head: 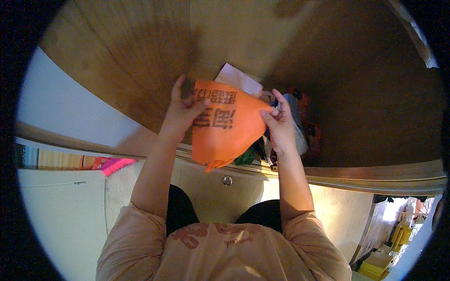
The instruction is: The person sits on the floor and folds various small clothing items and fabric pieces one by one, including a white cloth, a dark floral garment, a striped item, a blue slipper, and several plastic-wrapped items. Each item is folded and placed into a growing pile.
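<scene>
An orange fabric bag (242, 130) with black printed writing is stretched between my two hands, over the inside of a wooden cabinet or drawer. My left hand (184, 112) grips its left side, thumb on the front and the index finger raised. On the other side, my right hand (281, 121) pinches the bag's right edge between thumb and fingers. The bag's lower end is bunched. Behind its top lies a pale pinkish box or packet (240, 79), partly hidden. Just beyond my right hand is a grey-white object (297, 123) of unclear kind.
Beneath the bag a crumpled green item (247, 157) shows. Dark red patterned material (311, 130) lies in shadow at the right. A wooden edge (369, 172) runs across the front, with a round metal knob (227, 181) below. Bright pink fringed material (117, 165) is at the left.
</scene>
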Motion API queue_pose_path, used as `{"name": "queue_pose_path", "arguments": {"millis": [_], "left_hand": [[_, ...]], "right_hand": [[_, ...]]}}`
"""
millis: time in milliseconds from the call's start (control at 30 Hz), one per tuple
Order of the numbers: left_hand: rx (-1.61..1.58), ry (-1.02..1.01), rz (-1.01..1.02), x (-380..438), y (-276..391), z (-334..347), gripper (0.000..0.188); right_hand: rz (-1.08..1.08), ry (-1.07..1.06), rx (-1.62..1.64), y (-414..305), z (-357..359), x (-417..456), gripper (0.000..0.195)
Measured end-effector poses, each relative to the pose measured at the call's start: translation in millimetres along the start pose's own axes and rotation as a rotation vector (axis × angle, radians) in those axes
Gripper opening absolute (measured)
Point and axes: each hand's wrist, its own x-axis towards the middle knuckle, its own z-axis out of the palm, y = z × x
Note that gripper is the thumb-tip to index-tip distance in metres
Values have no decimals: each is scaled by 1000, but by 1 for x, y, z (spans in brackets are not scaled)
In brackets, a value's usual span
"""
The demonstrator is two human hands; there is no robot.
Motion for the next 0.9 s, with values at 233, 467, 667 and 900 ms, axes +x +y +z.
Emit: {"name": "queue_pose_path", "arguments": {"millis": [233, 467, 667, 900], "left_hand": [[157, 15, 98, 11, -20, -5, 78], [149, -82, 75, 9, -15, -3, 80], [-180, -244, -34, 5, -11, 3, 77], [-344, -235, -142, 6, -8, -5, 71]], "right_hand": [[4, -141, 113, -10, 9, -4, 76], [-44, -129, -78, -8, 3, 0, 50], [34, -83, 289, 0, -3, 5, 43], [207, -212, 460, 5, 11, -2, 46]]}}
